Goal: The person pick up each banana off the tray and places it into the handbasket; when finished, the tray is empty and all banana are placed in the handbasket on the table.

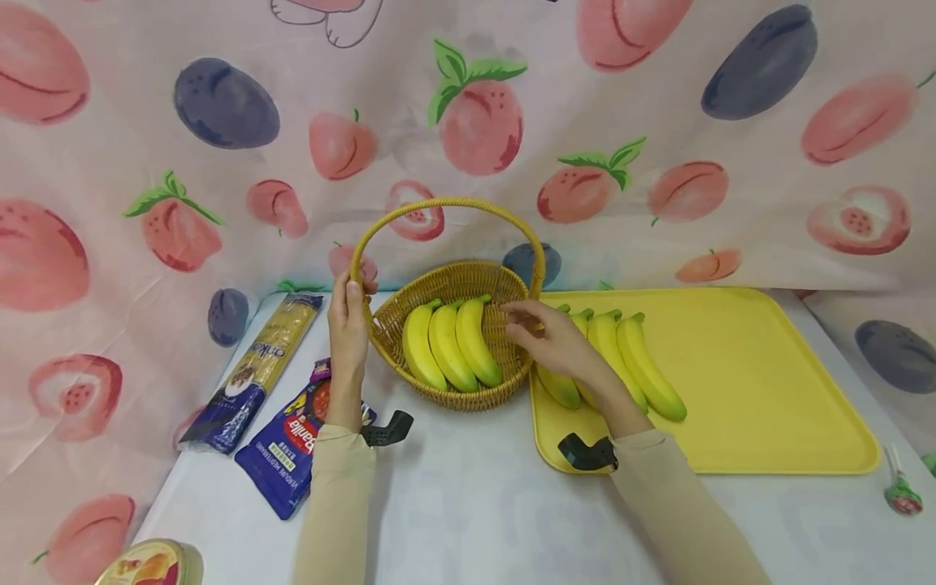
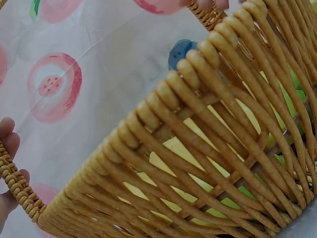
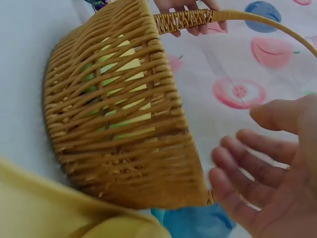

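From my remote feed, I see the wicker basket [image 1: 475, 400] near the middle of the table's [image 1: 453, 487] far edge, just beside the left edge of the yellow tray [image 1: 768, 382]. Three bananas [image 1: 444, 348] lie side by side in it, curved the same way, probably so they nest. A row of bananas [image 1: 651, 367] lines the tray's left edge, partly behind my right forearm, which I judge keeps it within short reach of the basket. My left hand [image 1: 348, 325] curls fingers and thumb round the left foot of the basket handle [image 1: 453, 202], presumably to steady it. My right hand [image 1: 552, 335] hangs at the basket's right rim, thumb well apart from loosely bent, spread fingers, holding nothing; whether a fingertip touches the wicker, I cannot tell.
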The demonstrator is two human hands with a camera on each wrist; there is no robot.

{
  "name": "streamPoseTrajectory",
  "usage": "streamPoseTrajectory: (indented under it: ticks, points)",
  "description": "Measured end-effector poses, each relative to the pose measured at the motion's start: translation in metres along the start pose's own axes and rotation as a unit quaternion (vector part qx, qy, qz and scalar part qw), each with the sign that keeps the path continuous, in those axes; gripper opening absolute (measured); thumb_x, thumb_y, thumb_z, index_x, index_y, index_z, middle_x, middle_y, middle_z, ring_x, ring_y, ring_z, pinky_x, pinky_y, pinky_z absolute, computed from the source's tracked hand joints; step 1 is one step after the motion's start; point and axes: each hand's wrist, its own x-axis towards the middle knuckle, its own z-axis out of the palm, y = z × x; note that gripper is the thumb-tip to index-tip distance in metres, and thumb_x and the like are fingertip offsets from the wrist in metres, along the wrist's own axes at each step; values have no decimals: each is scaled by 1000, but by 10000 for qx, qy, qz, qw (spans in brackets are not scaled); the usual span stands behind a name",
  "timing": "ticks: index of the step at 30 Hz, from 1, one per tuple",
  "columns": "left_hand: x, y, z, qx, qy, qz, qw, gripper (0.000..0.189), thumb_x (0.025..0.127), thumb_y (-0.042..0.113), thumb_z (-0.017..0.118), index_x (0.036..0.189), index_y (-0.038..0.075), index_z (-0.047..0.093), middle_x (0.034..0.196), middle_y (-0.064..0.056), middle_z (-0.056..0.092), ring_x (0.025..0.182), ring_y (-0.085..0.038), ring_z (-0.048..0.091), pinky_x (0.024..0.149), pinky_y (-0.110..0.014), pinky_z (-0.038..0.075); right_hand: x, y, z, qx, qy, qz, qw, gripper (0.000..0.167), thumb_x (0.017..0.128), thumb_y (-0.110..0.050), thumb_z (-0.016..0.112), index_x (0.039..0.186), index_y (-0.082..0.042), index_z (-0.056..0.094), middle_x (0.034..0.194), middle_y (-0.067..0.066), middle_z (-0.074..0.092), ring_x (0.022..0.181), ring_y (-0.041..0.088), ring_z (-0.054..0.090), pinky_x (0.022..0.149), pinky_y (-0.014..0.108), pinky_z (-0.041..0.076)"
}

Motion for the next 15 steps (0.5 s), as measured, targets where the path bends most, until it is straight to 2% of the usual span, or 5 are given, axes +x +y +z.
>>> streamPoseTrajectory:
  ticks: [4, 10, 13, 15]
  points:
    - [-1, 1, 0, 22, 15, -55, 10000, 36, 104, 22, 32, 134, 15, 50, 110, -28, 48, 106, -35, 48, 101, -48, 35, -16, 9, -7, 149, 436, -68, 9989, 33, 97, -30, 51, 126, -14, 56, 117, 8, 63, 107, 21, 58, 91, 43, 48]
    - [-1, 0, 0, 107, 19, 17, 9999, 36, 104, 22, 32, 134, 13, 49, 110, -28, 49, 105, -35, 47, 95, -37, 39, -38, 28, -23, -3, 868, -74, 9962, 32, 98, -31, 50, 125, -14, 56, 117, 11, 63, 107, 21, 57, 90, 44, 46]
    - [-1, -1, 0, 96, 44, 71, 9999, 35, 104, 21, 32, 133, 13, 50, 110, -29, 48, 104, -36, 47, 95, -41, 38, -47, 38, -33, -85, 1206, -169, 9925, 30, 98, -27, 50, 123, -13, 57, 116, 11, 63, 105, 14, 58, 89, 38, 46]
    - [-1, -1, 0, 108, 38, 35, 9999, 35, 104, 21, 32, 133, 14, 50, 109, -28, 49, 105, -35, 48, 98, -43, 38, -53, 44, -40, -168, 1473, -246, 9886, 28, 98, -25, 50, 122, -12, 58, 114, 10, 64, 103, 5, 58, 88, 30, 46]
